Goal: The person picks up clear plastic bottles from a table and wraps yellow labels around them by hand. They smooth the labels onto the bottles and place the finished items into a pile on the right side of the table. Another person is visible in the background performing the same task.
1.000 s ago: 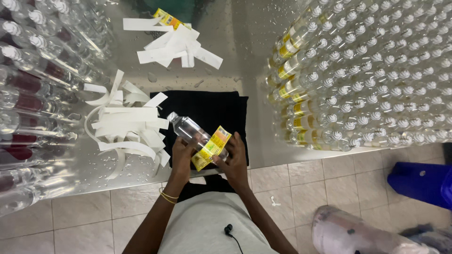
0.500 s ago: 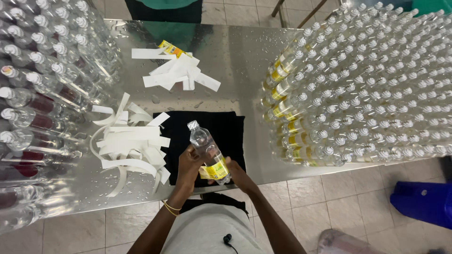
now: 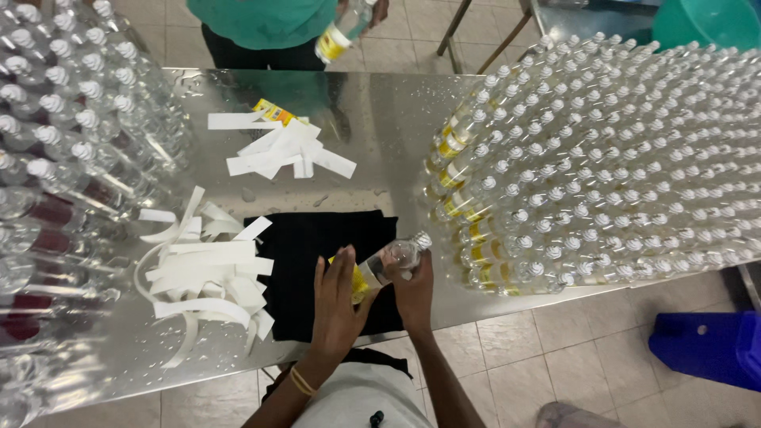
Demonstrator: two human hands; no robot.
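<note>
Clear bottle, yellow label, black cloth beneath.
White paper strips on shiny silver steel table; white-capped clear bottles at right, several banded yellow; dark red, perhaps labels, on left-side bottles; teal shirt opposite; blue bin over beige floor tiles.

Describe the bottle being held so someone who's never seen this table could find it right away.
On the steel table, find the black cloth at the near edge. Just above it, the left hand and right hand hold a clear bottle tilted sideways, unlike the upright rows of bottles to the right.
</note>
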